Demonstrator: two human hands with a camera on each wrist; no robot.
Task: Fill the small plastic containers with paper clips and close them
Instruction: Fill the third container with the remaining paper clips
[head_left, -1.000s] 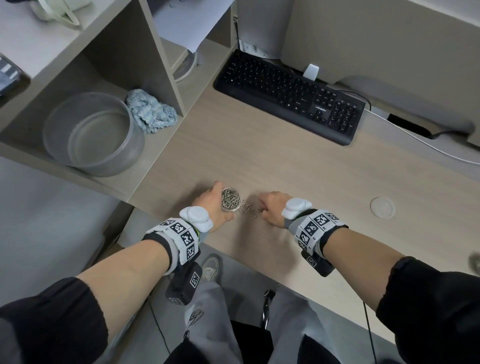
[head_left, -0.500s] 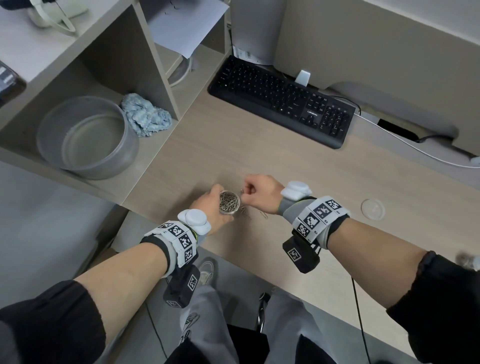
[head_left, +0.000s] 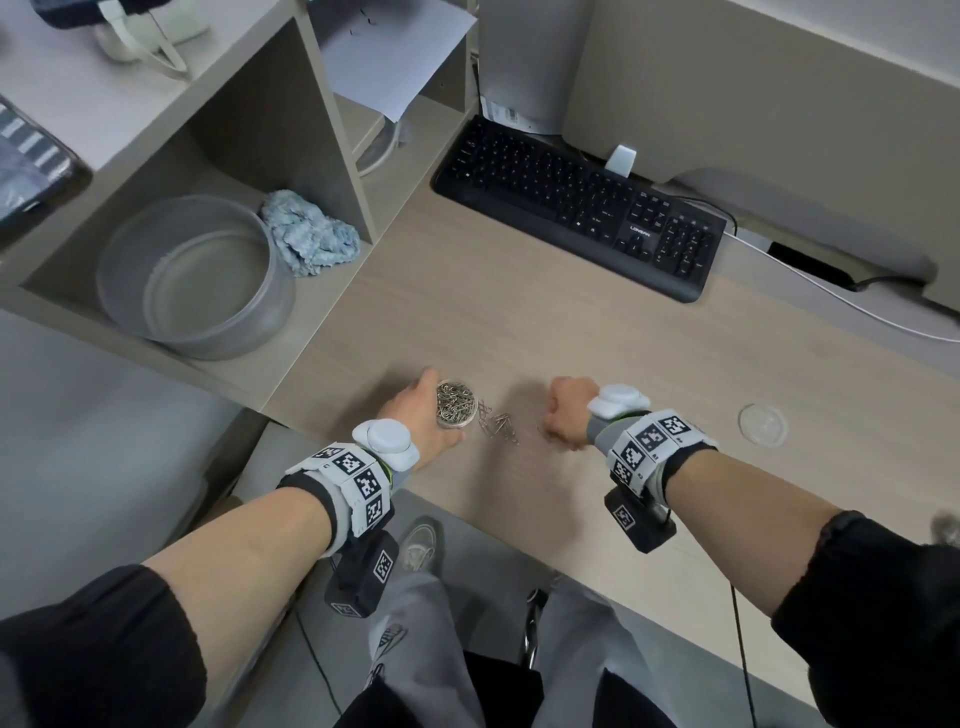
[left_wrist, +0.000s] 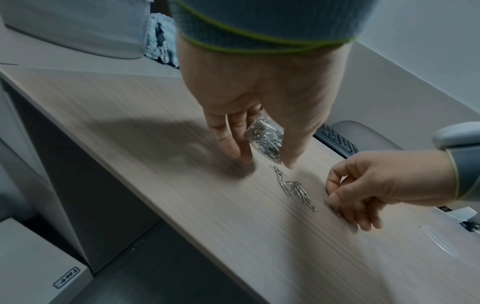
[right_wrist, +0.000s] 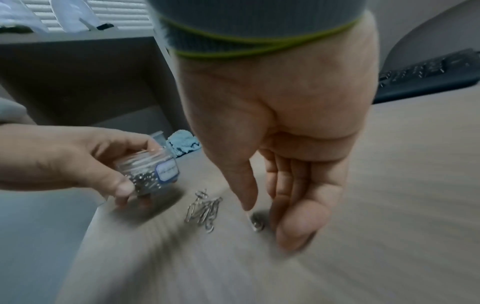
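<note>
My left hand (head_left: 415, 413) grips a small clear plastic container (head_left: 456, 404) near the desk's front edge; it is open-topped and heaped with silver paper clips. In the right wrist view the container (right_wrist: 150, 170) shows a blue label. A few loose paper clips (head_left: 498, 426) lie on the desk just to its right. My right hand (head_left: 566, 410) is down on the desk right of that pile. Its thumb and curled fingers pinch a single paper clip (left_wrist: 331, 206) lying there. A clear round lid (head_left: 762, 423) lies flat further right.
A black keyboard (head_left: 576, 208) sits at the back of the desk. On the low shelf to the left stand a grey round tub (head_left: 192, 280) and a crumpled blue cloth (head_left: 309, 231). A white cable (head_left: 831, 306) runs along the back right.
My right hand rose from the loose clips to the container's mouth, then moved right and down to the desk onto a single clip. My left hand kept hold of the container.
</note>
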